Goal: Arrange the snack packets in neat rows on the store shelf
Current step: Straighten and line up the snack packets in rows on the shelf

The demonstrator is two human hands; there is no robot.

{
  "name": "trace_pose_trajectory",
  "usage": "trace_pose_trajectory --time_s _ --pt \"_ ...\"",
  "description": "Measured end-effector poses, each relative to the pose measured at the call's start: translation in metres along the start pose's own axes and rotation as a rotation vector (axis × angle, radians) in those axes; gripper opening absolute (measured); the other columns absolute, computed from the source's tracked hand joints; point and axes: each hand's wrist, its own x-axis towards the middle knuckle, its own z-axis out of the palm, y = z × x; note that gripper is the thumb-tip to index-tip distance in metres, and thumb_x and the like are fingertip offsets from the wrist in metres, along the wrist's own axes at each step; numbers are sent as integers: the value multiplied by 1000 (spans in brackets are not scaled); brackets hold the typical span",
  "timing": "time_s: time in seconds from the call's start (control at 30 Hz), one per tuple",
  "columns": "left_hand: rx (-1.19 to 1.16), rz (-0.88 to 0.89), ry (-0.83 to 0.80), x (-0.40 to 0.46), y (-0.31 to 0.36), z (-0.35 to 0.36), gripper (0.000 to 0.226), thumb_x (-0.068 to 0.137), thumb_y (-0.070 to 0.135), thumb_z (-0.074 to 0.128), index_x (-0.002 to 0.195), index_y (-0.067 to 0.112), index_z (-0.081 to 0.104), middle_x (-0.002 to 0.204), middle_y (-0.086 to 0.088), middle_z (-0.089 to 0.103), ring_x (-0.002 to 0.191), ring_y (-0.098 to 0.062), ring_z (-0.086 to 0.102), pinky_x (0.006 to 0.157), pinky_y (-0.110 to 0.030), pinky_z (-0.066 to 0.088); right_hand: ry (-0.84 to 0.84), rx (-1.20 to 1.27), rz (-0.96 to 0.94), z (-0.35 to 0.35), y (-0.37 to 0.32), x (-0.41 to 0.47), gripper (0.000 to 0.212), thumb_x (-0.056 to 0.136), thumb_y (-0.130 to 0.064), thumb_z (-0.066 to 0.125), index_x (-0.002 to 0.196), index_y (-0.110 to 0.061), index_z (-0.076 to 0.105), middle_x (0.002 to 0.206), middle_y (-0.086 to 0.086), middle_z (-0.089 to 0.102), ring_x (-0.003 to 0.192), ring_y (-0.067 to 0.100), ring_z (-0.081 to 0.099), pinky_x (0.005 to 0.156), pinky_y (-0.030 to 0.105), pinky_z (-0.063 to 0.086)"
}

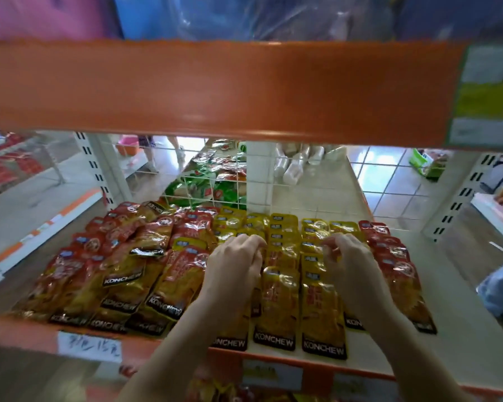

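Observation:
Yellow snack packets [282, 288] lie in overlapping rows down the middle of the cream shelf [453, 329]. Red packets [398, 268] form a row on their right. A looser heap of red and yellow packets [119, 268] fills the left side. My left hand [233, 265] hovers over the yellow rows with its fingers curled down onto the packet tops. My right hand [349, 262] does the same further right, its fingertips pinching at a yellow packet edge; the exact hold is blurred.
An orange shelf front [215, 88] hangs above, close to my head. A wire grid [204, 181] backs the shelf, with green packets behind it. White slotted uprights [99, 169] stand at both sides. A handwritten price label [89, 346] sits on the orange front lip.

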Motion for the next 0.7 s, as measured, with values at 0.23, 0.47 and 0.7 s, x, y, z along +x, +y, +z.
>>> trace_pose_trajectory --time_s 0.23,0.47,0.7 --pt "105 -209 95 -16 -55 -31 27 93 18 50 118 17 60 111 2 63 99 -14 56 83 -27 47 -116 100 -132 48 -74 7 17 95 -21 50 104 -15 63 99 -6 60 85 8 58 70 14 46" --pt "184 -315 71 -30 -103 -44 36 92 14 46 127 12 56 120 -5 61 114 -20 52 94 -34 46 -152 51 -190 104 -133 4 32 94 -33 49 120 -17 56 117 1 59 108 16 52 91 29 45" --pt "175 -200 35 -32 -119 -47 29 95 22 46 118 14 61 116 -2 63 115 -19 49 95 -34 41 -168 -153 -163 131 -141 -5 53 89 -51 49 131 -17 47 125 3 54 118 21 46 95 36 38"
